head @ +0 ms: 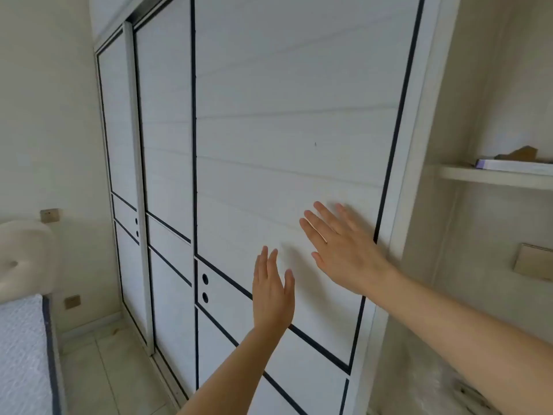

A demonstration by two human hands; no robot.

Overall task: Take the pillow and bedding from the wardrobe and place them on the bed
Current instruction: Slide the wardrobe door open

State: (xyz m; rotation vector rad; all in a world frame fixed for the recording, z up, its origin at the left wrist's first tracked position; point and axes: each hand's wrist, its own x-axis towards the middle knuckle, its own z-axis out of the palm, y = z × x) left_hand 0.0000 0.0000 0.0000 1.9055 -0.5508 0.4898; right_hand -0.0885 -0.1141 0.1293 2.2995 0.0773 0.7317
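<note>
The white wardrobe (269,100) with dark trim lines fills the middle of the view, its sliding doors closed. My right hand (344,250) lies flat with spread fingers on the nearest door, close to its right edge. My left hand (272,292) is raised lower down, fingers apart, at or just off the same door panel; I cannot tell whether it touches. Both hands hold nothing. The pillow and bedding are hidden from view. The bed (24,348), a bare quilted mattress with a padded headboard, stands at the far left.
Two round finger holes (205,288) mark the near door's left edge. Open shelves (493,175) to the right of the wardrobe hold a book and a small object. Tiled floor (104,369) runs between the bed and the wardrobe.
</note>
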